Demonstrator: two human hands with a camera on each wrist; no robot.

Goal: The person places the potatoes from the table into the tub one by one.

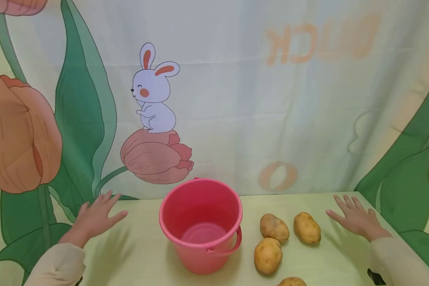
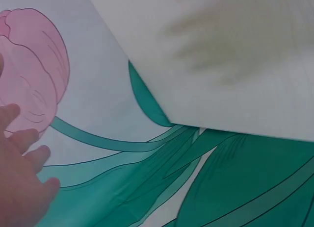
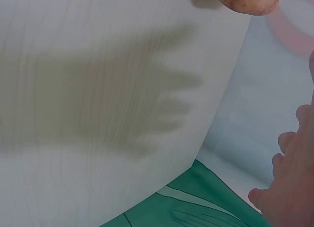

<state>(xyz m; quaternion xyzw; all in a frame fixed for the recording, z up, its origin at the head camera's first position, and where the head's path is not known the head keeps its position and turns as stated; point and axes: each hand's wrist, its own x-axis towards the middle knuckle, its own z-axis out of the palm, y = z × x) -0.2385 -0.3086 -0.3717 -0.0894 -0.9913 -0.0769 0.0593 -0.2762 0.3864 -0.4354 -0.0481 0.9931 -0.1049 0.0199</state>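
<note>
My left hand [image 1: 99,216] hovers with spread fingers over the left side of the table, holding nothing. Across from it my right hand [image 1: 357,217] is raised over the right side, fingers apart and nothing in them. A pink bucket [image 1: 200,254] stands upright between the hands, its handle [image 1: 232,248] hanging down at the front right; its inside shows no contents. Several potatoes lie right of the bucket: one brownish [image 1: 273,227], one below it [image 1: 268,256], one nearest my right hand [image 1: 307,228], and one cut off at the bottom edge [image 1: 292,282].
The pale table [image 1: 136,254] ends at a hanging cloth [image 1: 228,99] printed with a rabbit, tulips and leaves. In the right wrist view, a potato [image 3: 250,0] sits at the top, and the hand's shadow falls on the tabletop [image 3: 59,188].
</note>
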